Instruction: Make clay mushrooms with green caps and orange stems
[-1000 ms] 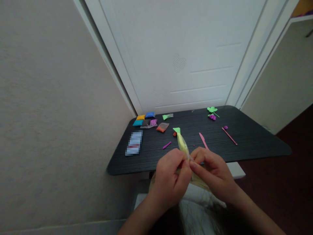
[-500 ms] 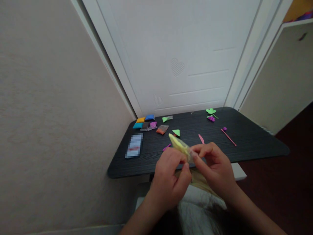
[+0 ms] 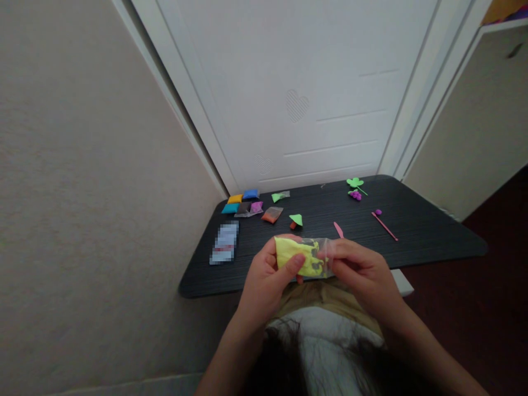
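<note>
A small clear bag of yellow clay (image 3: 297,257) is held flat above the near edge of the black table (image 3: 424,242). My left hand (image 3: 264,278) grips its left end, thumb pressed on the yellow lump. At the bag's clear right end, my right hand (image 3: 363,272) pinches the plastic. Both hands are closed on the bag.
Several small coloured clay bags (image 3: 247,202) lie at the table's far left, beside a blurred card (image 3: 225,243). A green clay cone (image 3: 296,220), pink tools (image 3: 385,226), and a green and purple clay shape (image 3: 355,188) lie further back. A white door stands behind.
The bag was held upright and twisted between my fingers; now it is turned flat and sideways, with the yellow clay facing up. The hands moved slightly apart.
</note>
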Demonstrator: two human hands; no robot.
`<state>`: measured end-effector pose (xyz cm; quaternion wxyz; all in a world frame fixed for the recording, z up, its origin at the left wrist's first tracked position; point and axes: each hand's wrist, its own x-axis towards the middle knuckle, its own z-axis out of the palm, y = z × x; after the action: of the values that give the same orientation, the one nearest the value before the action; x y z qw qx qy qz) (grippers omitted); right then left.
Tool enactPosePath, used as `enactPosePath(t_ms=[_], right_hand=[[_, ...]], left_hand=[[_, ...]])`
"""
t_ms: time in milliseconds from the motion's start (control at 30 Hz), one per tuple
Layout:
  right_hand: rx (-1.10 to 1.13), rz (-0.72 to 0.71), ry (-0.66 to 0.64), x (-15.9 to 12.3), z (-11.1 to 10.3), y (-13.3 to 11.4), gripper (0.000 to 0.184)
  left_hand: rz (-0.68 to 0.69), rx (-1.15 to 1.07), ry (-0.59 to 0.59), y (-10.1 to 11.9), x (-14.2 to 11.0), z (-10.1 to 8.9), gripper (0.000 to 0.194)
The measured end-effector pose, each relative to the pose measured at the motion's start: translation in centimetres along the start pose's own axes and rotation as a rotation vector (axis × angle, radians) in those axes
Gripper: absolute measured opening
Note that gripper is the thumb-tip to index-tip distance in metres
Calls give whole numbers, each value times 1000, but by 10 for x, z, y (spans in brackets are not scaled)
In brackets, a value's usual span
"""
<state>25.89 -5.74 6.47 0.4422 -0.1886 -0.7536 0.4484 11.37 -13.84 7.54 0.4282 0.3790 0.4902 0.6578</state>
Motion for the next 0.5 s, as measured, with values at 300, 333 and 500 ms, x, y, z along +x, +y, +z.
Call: enactPosePath(t_ms=[300, 333, 500], right_hand=[[7, 4, -116, 4, -5, 4, 21], [-9, 0, -119, 4, -5, 5, 21], [-62, -18, -142, 7, -4, 9, 15]], left_hand=[[27, 115, 66, -2, 0, 1, 22], [26, 140, 75, -2, 0, 1, 23], [19, 198, 70, -1, -1, 4, 24]])
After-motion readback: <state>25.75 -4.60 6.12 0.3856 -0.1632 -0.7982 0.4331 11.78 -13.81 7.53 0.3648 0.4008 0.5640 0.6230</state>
